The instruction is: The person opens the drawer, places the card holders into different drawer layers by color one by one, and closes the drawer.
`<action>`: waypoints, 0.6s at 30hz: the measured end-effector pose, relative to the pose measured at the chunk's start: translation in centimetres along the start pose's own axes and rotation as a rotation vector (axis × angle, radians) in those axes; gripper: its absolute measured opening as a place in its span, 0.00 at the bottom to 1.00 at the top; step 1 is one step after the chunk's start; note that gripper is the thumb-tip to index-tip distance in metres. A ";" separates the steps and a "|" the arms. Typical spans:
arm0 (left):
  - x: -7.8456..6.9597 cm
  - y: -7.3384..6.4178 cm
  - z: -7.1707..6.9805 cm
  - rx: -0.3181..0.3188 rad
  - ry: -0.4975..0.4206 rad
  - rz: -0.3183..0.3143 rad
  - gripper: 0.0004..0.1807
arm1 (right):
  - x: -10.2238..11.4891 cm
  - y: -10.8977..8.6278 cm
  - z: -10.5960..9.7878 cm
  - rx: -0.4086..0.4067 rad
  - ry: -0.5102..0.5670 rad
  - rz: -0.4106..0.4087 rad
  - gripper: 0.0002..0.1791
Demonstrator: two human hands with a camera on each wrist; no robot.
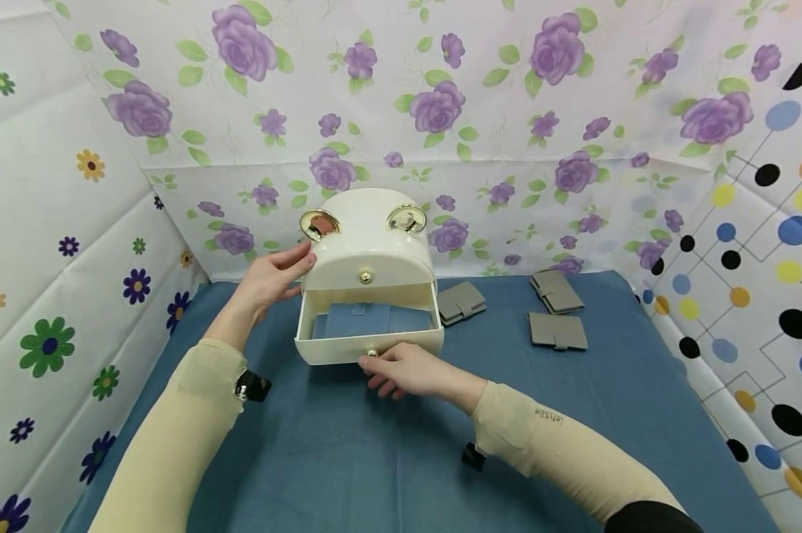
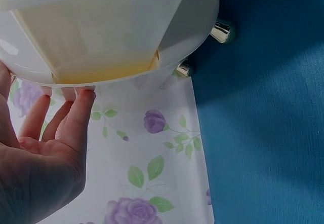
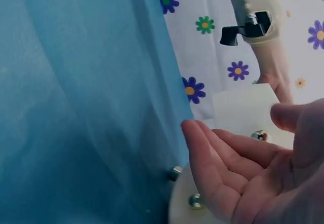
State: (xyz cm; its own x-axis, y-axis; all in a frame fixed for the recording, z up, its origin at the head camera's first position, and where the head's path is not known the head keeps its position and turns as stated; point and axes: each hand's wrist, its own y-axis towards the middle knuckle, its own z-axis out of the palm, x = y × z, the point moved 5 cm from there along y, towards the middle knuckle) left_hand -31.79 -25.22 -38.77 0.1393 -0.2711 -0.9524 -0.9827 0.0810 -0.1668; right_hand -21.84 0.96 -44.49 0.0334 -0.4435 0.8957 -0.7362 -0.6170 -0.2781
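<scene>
A cream-white toy-like cabinet [image 1: 374, 244] with two gold-rimmed ears stands on the blue cloth. Its drawer [image 1: 337, 350] is pulled out, and blue wallets [image 1: 357, 320] lie inside. With fingers extended, my left hand [image 1: 270, 281] rests against the cabinet's side; in the left wrist view its fingertips [image 2: 85, 93] touch the white shell. My right hand [image 1: 403, 370] is at the drawer's gold knob [image 1: 372, 352], thumb beside it and fingers loosely bent below. The right wrist view shows that knob [image 3: 259, 135] between thumb and fingers, without a clear grip.
Right of the cabinet lie three grey wallets: one close by [image 1: 461, 303], one farther back [image 1: 557, 291] and one in front of that [image 1: 557, 331]. Flower-print sheets [image 1: 401, 96] hang behind and at left, a dotted one [image 1: 760, 296] at right. A lower knob [image 3: 196, 200] shows beneath the drawer.
</scene>
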 end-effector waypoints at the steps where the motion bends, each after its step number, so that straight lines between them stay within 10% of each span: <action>1: 0.0 0.0 0.0 0.002 -0.001 -0.001 0.44 | -0.2 0.1 0.0 0.005 0.046 0.009 0.31; 18: 0.1 0.3 0.0 0.017 -0.010 -0.016 0.40 | -1.6 0.5 1.2 -0.050 0.454 0.043 0.30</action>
State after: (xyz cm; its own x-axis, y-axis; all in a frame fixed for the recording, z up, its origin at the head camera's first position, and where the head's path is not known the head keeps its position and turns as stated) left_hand -32.05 -25.24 -38.91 0.1561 -0.2633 -0.9520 -0.9781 0.0934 -0.1862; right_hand -21.43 0.59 -46.52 -0.2897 -0.1312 0.9481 -0.7624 -0.5673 -0.3115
